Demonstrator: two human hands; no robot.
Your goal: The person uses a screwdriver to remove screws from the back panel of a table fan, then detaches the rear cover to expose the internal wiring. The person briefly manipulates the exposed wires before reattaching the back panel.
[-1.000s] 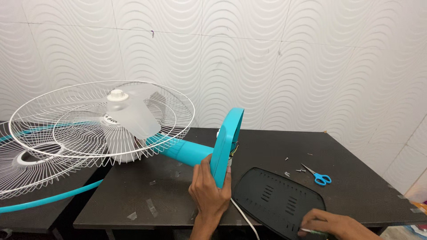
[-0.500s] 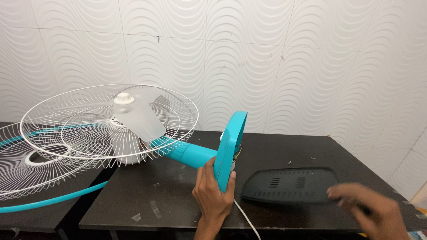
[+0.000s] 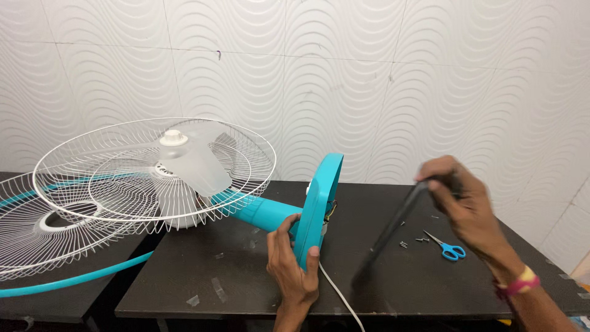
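Note:
A turquoise fan lies on its side on a black table (image 3: 246,276). My left hand (image 3: 294,264) grips the lower edge of the fan's turquoise base (image 3: 319,203), which stands on edge. My right hand (image 3: 462,203) holds the top of a black base cover plate (image 3: 390,237), raised upright and seen edge-on to the right of the base. The white wire guard (image 3: 153,166) with pale translucent blades (image 3: 196,166) sticks out to the left. A white cord (image 3: 338,301) runs down from the base.
Blue-handled scissors (image 3: 447,248) and a few small screws (image 3: 413,241) lie on the table at the right. A second white wire guard with a turquoise rim (image 3: 49,246) rests at the left on another dark table. A white wavy-tiled wall stands behind.
My right hand has lifted the black cover plate from flat on the table to upright on its edge. My left hand has kept its grip on the base.

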